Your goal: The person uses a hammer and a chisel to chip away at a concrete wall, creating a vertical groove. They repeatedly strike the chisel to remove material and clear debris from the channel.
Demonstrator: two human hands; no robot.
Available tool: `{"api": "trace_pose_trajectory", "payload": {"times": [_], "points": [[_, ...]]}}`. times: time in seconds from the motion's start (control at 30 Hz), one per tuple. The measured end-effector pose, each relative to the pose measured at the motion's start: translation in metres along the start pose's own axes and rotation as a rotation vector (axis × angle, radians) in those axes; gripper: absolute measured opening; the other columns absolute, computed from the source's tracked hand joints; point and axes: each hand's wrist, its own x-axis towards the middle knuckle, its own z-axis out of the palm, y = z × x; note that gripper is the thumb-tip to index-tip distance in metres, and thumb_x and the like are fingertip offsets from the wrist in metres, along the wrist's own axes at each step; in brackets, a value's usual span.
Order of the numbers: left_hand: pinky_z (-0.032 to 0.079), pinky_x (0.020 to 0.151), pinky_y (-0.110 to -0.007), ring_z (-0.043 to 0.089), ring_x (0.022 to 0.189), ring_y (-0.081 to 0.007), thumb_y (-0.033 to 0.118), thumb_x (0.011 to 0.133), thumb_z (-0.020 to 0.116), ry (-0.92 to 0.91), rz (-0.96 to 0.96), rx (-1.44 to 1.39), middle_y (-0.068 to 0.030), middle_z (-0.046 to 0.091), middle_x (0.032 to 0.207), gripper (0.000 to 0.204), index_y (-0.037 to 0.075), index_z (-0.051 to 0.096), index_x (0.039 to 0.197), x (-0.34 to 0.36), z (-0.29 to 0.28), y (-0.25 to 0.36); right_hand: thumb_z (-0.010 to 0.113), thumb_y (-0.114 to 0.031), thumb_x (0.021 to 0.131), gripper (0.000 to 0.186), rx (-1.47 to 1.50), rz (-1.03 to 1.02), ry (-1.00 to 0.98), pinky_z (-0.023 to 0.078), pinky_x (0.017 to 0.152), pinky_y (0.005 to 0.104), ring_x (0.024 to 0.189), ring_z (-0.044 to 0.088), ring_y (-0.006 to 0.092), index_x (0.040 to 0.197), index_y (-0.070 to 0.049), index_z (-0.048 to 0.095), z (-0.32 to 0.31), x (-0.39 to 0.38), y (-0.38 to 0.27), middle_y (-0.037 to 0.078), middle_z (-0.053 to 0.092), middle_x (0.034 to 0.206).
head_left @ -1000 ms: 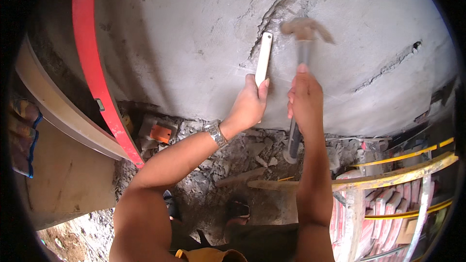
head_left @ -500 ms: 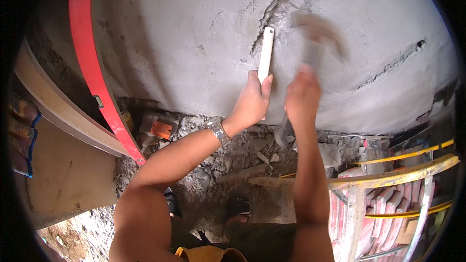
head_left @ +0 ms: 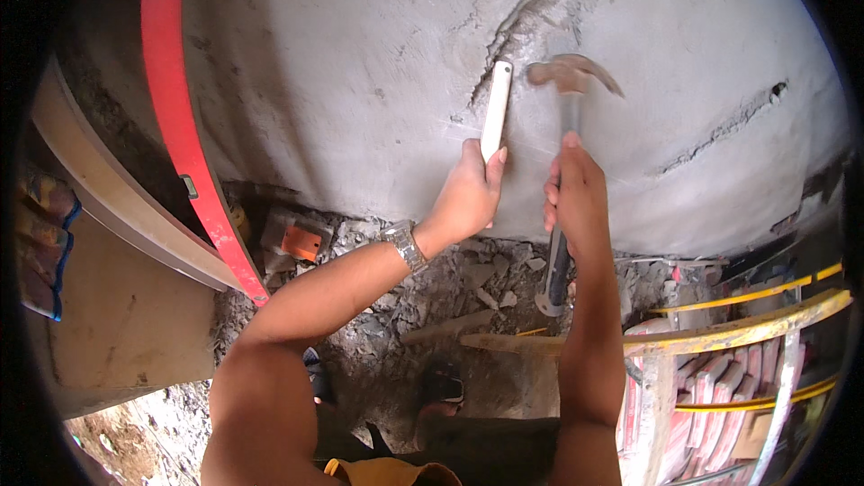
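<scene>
My left hand (head_left: 470, 187) is closed around a white bar (head_left: 496, 108) with a small hole near its upper end. The bar stands nearly upright against the grey plastered wall (head_left: 360, 99), close to the lower end of a rough crack (head_left: 504, 31). What lies under my left fingers is hidden. My right hand (head_left: 578, 193) grips a claw hammer (head_left: 572, 81) by its dark handle. The hammer's rusty brown head is level with the bar's top and a little right of it, slightly blurred and apart from the bar.
On the left a red spirit level (head_left: 175, 81) leans beside a pale curved-looking board (head_left: 108, 171). Broken rubble (head_left: 468, 279) and an orange piece (head_left: 301, 243) lie along the wall's foot. A yellow-edged frame (head_left: 720, 333) stands at lower right, before stacked red-and-white packs (head_left: 720, 396).
The hammer has come down a little, and its head is less blurred. My right hand has shifted slightly right and down. My left hand keeps its hold on the bar.
</scene>
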Motion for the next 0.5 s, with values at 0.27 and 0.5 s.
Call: {"api": "trace_pose_trajectory", "payload": {"times": [0.27, 0.5], "points": [[0.045, 0.039, -0.03, 0.047, 0.045, -0.011, 0.038, 0.11, 0.044, -0.09, -0.116, -0.136, -0.0011, 0.046, 0.067, 0.037, 0.001, 0.04, 0.112, -0.001, -0.018, 0.008, 0.041, -0.052, 0.108, 0.048, 0.176, -0.209, 0.07, 0.033, 0.037, 0.0259, 0.041, 0.042, 0.0098, 0.097, -0.007, 0.05, -0.008, -0.021, -0.02, 0.001, 0.044, 0.06], [0.046, 0.042, -0.03, 0.053, 0.052, -0.0116, 0.034, 0.11, 0.045, -0.132, -0.14, -0.398, -0.0021, 0.047, 0.067, 0.033, 0.001, 0.041, 0.115, -0.013, 0.007, 0.034, 0.046, -0.037, 0.106, 0.034, 0.463, -0.207, 0.042, 0.037, 0.039, 0.0274, 0.042, 0.046, 0.0124, 0.112, -0.004, 0.052, -0.007, -0.032, -0.042, 0.005, 0.052, 0.072]]}}
